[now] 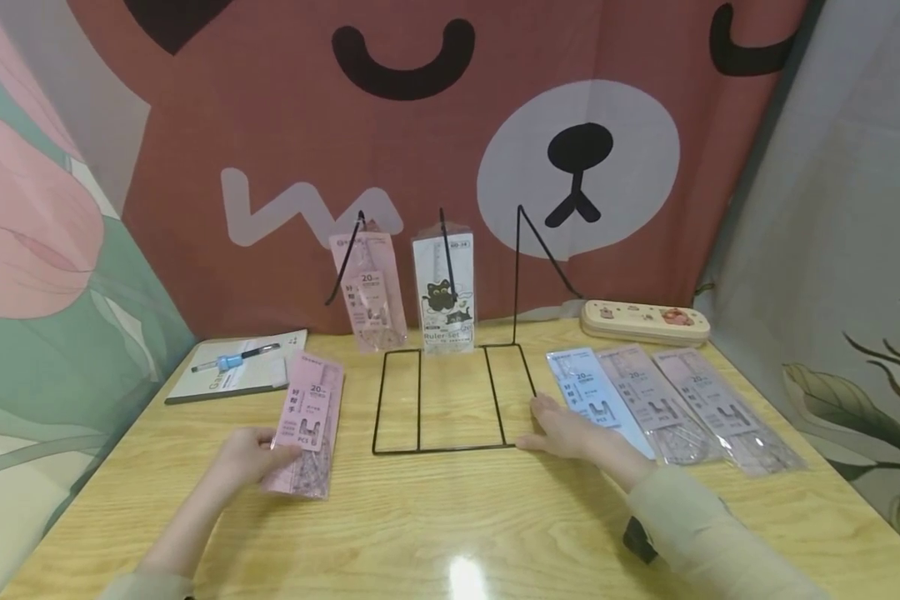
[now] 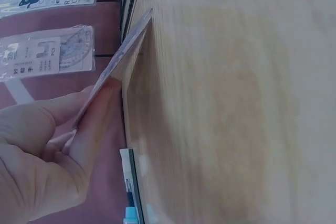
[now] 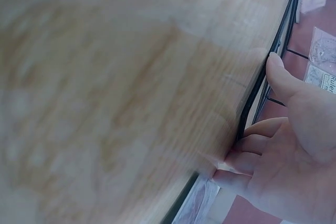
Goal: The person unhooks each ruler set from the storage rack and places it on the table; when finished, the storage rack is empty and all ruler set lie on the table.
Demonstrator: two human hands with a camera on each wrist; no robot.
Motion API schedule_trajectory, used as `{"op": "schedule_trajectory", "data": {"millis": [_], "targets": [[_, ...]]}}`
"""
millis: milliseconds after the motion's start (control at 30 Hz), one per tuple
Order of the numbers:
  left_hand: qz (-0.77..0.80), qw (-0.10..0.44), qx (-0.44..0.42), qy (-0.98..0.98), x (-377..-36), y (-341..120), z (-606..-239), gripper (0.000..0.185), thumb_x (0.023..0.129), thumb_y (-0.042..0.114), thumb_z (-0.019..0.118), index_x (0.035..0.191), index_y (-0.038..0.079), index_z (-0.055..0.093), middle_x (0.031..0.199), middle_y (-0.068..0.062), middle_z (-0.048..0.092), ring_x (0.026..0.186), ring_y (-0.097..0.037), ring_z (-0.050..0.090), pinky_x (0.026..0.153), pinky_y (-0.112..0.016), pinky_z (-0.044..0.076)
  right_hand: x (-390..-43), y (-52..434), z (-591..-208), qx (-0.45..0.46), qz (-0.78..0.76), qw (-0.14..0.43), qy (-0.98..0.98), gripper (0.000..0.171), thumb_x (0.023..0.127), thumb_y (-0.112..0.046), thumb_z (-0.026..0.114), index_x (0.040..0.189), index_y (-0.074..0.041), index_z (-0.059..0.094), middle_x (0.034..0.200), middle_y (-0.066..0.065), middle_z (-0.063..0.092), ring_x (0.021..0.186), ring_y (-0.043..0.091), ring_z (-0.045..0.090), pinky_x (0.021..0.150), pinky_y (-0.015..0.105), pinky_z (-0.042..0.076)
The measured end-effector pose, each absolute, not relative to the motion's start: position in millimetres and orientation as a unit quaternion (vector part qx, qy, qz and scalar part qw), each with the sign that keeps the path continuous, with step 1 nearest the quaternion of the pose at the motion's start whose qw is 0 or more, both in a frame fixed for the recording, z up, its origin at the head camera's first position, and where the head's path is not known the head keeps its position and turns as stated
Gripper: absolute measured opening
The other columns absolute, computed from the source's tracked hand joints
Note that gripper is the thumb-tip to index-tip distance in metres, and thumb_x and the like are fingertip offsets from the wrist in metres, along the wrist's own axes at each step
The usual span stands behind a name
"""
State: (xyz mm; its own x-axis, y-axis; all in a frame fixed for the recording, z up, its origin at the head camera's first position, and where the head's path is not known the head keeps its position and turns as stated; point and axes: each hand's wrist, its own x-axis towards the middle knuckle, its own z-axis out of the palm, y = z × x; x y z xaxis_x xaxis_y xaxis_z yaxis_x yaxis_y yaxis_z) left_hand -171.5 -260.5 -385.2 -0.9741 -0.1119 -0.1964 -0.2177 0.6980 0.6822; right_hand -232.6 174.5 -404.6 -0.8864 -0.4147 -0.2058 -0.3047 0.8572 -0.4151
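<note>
My left hand (image 1: pixel 243 457) pinches a pink ruler set packet (image 1: pixel 317 417) by its lower left edge, thumb in front. The left wrist view shows this packet (image 2: pixel 118 59) edge-on and tilted, between thumb and fingers. At the front right corner of a black wire display rack (image 1: pixel 450 451), my right hand (image 1: pixel 570 429) grips the base wire. In the right wrist view, the thumb and curled fingers (image 3: pixel 247 150) lie along that wire. A pink ruler set packet (image 1: pixel 371 292) hangs on the rack's left hook, and a white one (image 1: pixel 444 292) on the middle hook. The right hook (image 1: pixel 547 250) carries nothing.
Right of the rack lie a blue packet (image 1: pixel 598 400) and two pink packets (image 1: pixel 660 408). A cream pencil case (image 1: pixel 645 322) sits behind them. At the back left, a pen (image 1: pixel 234 360) rests on a notebook (image 1: pixel 195 387). Printed cloth (image 1: pixel 307 108) hangs behind the table (image 1: pixel 390 533).
</note>
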Motion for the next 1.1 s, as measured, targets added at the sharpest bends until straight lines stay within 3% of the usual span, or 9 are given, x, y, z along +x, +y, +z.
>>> {"op": "schedule_trajectory", "data": {"millis": [233, 367, 500, 600, 700, 833, 1100], "targets": [[0.362, 0.095, -0.109, 0.921, -167.2, -257.6, -378.5, 0.028, 0.081, 0.016, 0.071, 0.092, -0.009, 0.067, 0.069, -0.004, 0.065, 0.06, -0.012, 0.056, 0.054, -0.025, 0.048, -233.0, 173.2, -404.4, -0.195, -0.194, 0.143, 0.951, 0.084, 0.09, -0.042, 0.058, 0.142, 0.015, 0.024, 0.151, 0.032, 0.015, 0.141, 0.044, 0.015, 0.117, 0.054, 0.015], [0.311, 0.095, -0.105, 0.94, -164.4, -259.6, -372.8, 0.032, 0.078, 0.02, 0.074, 0.088, -0.01, 0.067, 0.071, -0.01, 0.066, 0.062, -0.014, 0.057, 0.055, -0.028, 0.049, -232.4, 172.9, -403.8, -0.191, -0.192, 0.144, 0.952, 0.084, 0.09, -0.042, 0.058, 0.142, 0.014, 0.023, 0.151, 0.031, 0.014, 0.142, 0.043, 0.015, 0.117, 0.053, 0.014], [0.26, 0.05, -0.084, 0.961, -166.0, -260.4, -364.2, 0.051, 0.079, 0.026, 0.074, 0.104, -0.017, 0.062, 0.095, -0.03, 0.066, 0.083, -0.037, 0.065, 0.071, -0.042, 0.056, -232.5, 173.5, -403.9, -0.188, -0.19, 0.145, 0.953, 0.084, 0.09, -0.042, 0.058, 0.142, 0.014, 0.023, 0.151, 0.031, 0.014, 0.142, 0.043, 0.015, 0.117, 0.053, 0.014], [0.251, 0.004, -0.045, 0.967, -170.1, -257.9, -360.4, 0.063, 0.083, 0.029, 0.07, 0.121, -0.019, 0.051, 0.119, -0.036, 0.056, 0.109, -0.05, 0.055, 0.088, -0.054, 0.05, -232.4, 173.9, -404.3, -0.186, -0.191, 0.146, 0.953, 0.084, 0.09, -0.043, 0.058, 0.142, 0.014, 0.023, 0.151, 0.032, 0.014, 0.142, 0.043, 0.015, 0.117, 0.053, 0.014], [0.263, -0.038, -0.006, 0.964, -178.4, -252.6, -360.3, 0.07, 0.088, 0.033, 0.065, 0.134, -0.014, 0.041, 0.133, -0.034, 0.046, 0.119, -0.052, 0.045, 0.094, -0.059, 0.044, -232.5, 174.3, -404.3, -0.184, -0.193, 0.145, 0.953, 0.084, 0.09, -0.043, 0.058, 0.142, 0.014, 0.023, 0.151, 0.032, 0.014, 0.142, 0.043, 0.015, 0.117, 0.053, 0.015], [0.304, -0.077, 0.03, 0.949, -196.9, -243.6, -363.1, 0.074, 0.091, 0.038, 0.061, 0.14, -0.01, 0.034, 0.14, -0.033, 0.039, 0.125, -0.052, 0.039, 0.099, -0.059, 0.04, -232.1, 175.2, -405.4, -0.186, -0.197, 0.144, 0.952, 0.084, 0.09, -0.042, 0.058, 0.141, 0.015, 0.024, 0.151, 0.033, 0.015, 0.141, 0.044, 0.016, 0.117, 0.054, 0.015], [0.386, -0.052, 0.033, 0.921, -243.0, -220.7, -360.9, 0.076, 0.092, 0.038, 0.058, 0.146, -0.004, 0.025, 0.149, -0.027, 0.029, 0.137, -0.044, 0.029, 0.111, -0.053, 0.03, -232.2, 175.3, -405.5, -0.187, -0.194, 0.145, 0.952, 0.085, 0.09, -0.043, 0.058, 0.142, 0.014, 0.023, 0.151, 0.032, 0.015, 0.142, 0.044, 0.015, 0.117, 0.054, 0.014]]}}
